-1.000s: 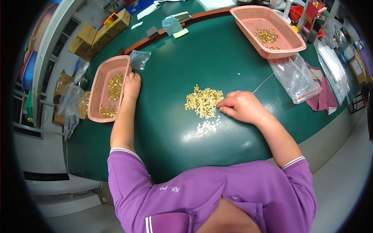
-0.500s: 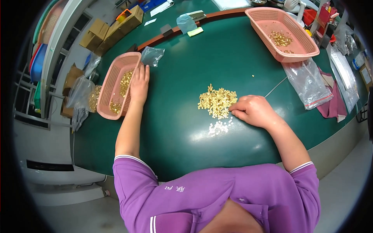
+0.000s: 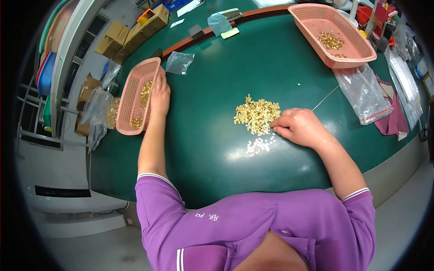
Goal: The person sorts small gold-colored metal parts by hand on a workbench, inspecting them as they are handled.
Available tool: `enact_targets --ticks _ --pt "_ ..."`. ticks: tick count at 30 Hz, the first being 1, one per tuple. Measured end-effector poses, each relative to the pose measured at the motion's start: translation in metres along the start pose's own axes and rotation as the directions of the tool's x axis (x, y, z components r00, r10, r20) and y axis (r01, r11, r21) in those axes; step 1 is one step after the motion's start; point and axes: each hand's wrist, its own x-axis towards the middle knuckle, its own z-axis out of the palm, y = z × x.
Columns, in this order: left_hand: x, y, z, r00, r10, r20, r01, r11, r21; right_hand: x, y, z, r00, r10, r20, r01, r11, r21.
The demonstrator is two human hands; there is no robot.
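My left hand [image 3: 160,96] is at the right side wall of a pink plastic basket [image 3: 125,101], fingers closed over its rim; small gold pieces lie inside. A heap of tiny gold ring-like pieces [image 3: 257,113] is spread mid-table, with a smaller patch of whitish rings [image 3: 260,147] just nearer to me. At the heap's right edge, my right hand [image 3: 298,126] has thumb and index finger pinched near the pieces. A thin metal rod [image 3: 326,96] sticks out behind this hand, its near end hidden by it.
Another pink basket [image 3: 325,54] with gold pieces stands far right, beside a clear zip bag [image 3: 364,97]. One loose gold piece [image 3: 299,84] lies alone on the green table [image 3: 212,122]. Small plastic bag [image 3: 180,62] lies right of the left basket; cardboard boxes [image 3: 140,34] stand far left.
The left basket's hand-side rim has shifted slightly left, with my left hand's fingers now more bent over it. My right hand stays at the heap's edge. The whole view has shifted a little.
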Motion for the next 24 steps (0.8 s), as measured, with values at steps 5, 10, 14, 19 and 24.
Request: enact_targets --ticks 5,10,14,19,24 --pt "0.015 0.02 0.014 0.993 -0.035 0.11 0.025 0.996 0.09 -0.001 0.001 -0.003 0.996 0.065 0.055 -0.066 0.998 0.011" --pt "0.009 0.016 0.035 0.984 -0.176 0.004 0.176 0.984 -0.041 0.002 -0.002 -0.002 0.998 0.037 0.043 -0.038 0.999 0.018" --pt "0.018 0.017 0.016 0.985 -0.057 0.16 0.046 0.996 0.072 0.001 0.002 -0.004 0.996 0.068 0.057 -0.069 0.998 0.012" --pt "0.027 0.013 0.005 0.985 -0.038 0.166 -0.001 0.974 0.228 0.001 0.001 0.0 0.997 0.048 0.054 -0.048 0.999 0.009" --pt "0.055 0.02 0.03 0.988 -0.105 0.113 0.08 0.975 0.209 0.0 0.0 -0.001 0.997 0.049 0.066 -0.051 0.998 0.023"
